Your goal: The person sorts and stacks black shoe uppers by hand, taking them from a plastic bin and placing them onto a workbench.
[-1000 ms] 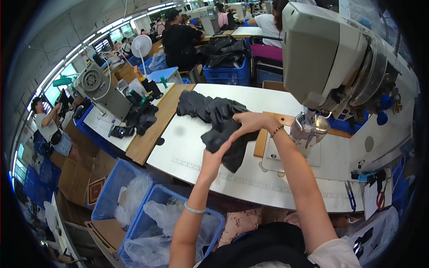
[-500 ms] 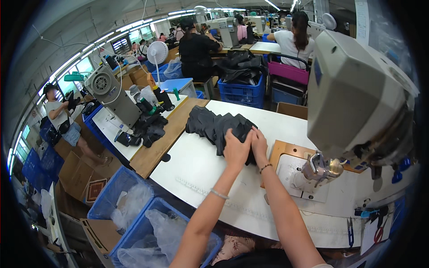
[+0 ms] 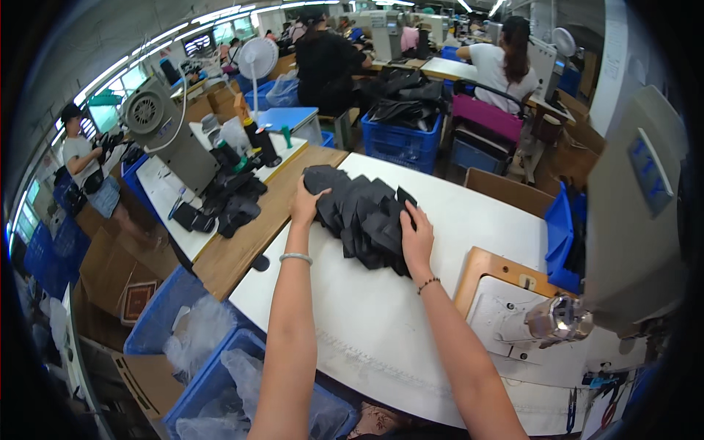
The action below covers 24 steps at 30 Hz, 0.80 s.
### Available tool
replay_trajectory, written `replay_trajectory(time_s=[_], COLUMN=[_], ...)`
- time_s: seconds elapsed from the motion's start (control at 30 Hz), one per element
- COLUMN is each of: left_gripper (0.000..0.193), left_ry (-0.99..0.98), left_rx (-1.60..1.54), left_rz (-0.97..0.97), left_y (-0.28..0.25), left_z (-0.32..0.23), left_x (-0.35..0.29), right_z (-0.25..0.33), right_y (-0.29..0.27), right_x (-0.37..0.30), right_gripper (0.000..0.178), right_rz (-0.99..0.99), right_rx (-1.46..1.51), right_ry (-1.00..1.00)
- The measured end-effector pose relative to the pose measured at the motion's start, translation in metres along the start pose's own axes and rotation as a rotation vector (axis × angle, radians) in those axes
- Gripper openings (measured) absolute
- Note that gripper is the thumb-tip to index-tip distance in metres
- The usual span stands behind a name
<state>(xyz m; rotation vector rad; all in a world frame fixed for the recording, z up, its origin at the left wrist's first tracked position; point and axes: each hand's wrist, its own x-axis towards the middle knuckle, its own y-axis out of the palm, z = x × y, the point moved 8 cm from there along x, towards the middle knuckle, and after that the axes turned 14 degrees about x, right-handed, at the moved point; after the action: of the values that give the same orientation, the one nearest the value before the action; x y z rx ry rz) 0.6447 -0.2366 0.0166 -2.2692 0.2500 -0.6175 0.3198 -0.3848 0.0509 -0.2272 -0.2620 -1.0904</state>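
Black cloth pieces (image 3: 359, 220) lie in a long, overlapping heap on a white table (image 3: 367, 301), between two bare hands. The left hand (image 3: 303, 204), thumb spread wide from the fingers, cups the heap's left end. The right hand (image 3: 417, 238) rests bent fingers against the right end; whether it pinches any cloth, I cannot tell. Farther right stands a sewing machine (image 3: 638, 220). A wooden board (image 3: 257, 238) runs along the table's left side. Beyond the table, a blue basket (image 3: 400, 143) holds black material (image 3: 403, 92).
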Motion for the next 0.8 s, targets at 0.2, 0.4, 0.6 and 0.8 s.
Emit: replay_trajectory(time_s=[0.2,0.4,0.6,0.8], left_gripper=[0.079,0.036,0.035,0.054], left_ry=[-0.045,0.140,-0.229,-0.308], left_rx=[-0.052,-0.061,0.298,0.272], left_rz=[-0.043,-0.040,0.310,0.579], left_y=[-0.053,-0.195,-0.348,-0.328], left_z=[0.036,0.027,0.176,0.173], left_x=[-0.016,-0.095,-0.362,-0.550], right_z=[-0.009,-0.028,-0.001,0.146], right_y=[0.052,0.006,-0.019,0.106], right_x=[0.009,0.046,0.026,-0.207], right_gripper=[0.036,0.042,0.038,0.023], right_rz=[0.050,0.160,0.133,0.622], right_rx=[0.095,0.174,-0.022,0.094], right_ry=[-0.004,-0.175,0.016,-0.740])
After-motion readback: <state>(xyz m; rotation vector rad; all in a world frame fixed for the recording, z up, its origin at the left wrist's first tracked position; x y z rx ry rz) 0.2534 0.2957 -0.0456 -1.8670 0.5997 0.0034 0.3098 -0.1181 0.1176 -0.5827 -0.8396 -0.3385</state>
